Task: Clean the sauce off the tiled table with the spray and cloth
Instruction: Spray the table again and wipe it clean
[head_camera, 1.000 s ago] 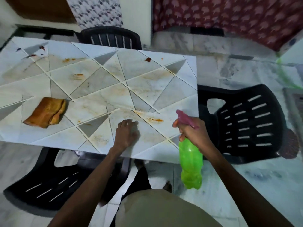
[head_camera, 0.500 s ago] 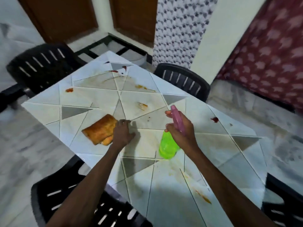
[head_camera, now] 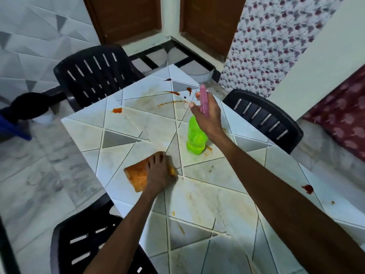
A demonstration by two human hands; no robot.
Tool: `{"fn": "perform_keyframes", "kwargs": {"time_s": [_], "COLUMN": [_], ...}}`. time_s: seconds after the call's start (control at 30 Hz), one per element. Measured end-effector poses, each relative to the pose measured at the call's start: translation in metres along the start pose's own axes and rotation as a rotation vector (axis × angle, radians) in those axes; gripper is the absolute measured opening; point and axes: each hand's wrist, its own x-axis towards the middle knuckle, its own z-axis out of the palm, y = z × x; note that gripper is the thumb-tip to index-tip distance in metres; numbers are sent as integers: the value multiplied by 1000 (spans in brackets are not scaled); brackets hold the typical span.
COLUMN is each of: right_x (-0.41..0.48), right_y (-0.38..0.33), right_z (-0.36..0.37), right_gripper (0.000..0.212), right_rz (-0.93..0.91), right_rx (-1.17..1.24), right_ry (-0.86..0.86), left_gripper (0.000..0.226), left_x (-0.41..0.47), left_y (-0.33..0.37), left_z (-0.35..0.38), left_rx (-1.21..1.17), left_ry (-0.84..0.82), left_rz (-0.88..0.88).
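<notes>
My left hand [head_camera: 160, 172] lies flat on the cloth [head_camera: 137, 175], fingers straight. My right hand [head_camera: 209, 117] curls its fingers round the spray bottle [head_camera: 195, 140] at its neck.

No readable text, label or number anywhere (the spray bottle [head_camera: 196, 138] included).

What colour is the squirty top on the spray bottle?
The squirty top is pink, on a bright green spray bottle, seen in the head view.

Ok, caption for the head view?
Left hand rests on orange cloth on the sauce-stained tiled table; right hand holds the green spray bottle.
</notes>
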Motion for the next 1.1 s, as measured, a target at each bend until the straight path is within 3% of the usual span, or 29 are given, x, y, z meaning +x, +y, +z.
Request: {"fn": "perform_keyframes", "kwargs": {"time_s": [0.23,0.3,0.4,0.57,0.67,0.77,0.83,0.9,1.1], "right_x": [56,62,57,44,22,-23,-61,-100,-194], "right_y": [7,10,13,20,24,37,48,61,85], "right_z": [40,43,43,25,9,-7,-17,-26,-47], "right_gripper": [49,57,78,125,133,102,64,38,37], "right_rz": [-62,-37,-25,0,66,207,319,462,626], "right_rx": [-67,-93,-169,-271,-273,-327,-325,-227,-26], "right_ry": [7,-4,-40,-119,-95,-22,-92,-207,-349], "left_gripper": [112,103,69,53,52,51,47,44,25], "left_x": [4,9,19,22,19,15,12,7,-24], "left_y": [-7,-10,-19,-36,-42,-41,-39,-35,-8], "left_z": [-6,-15,-22,-23,-25,-30,-33,-36,-64], "left_rx": [-195,-253,-316,-102,12,95,87,64,-73], "left_ry": [-77,-66,23,17,-27,-18,4,10,-34], "left_rz": [6,-6,-51,-182,-162,-114,-78,-34,188]}}
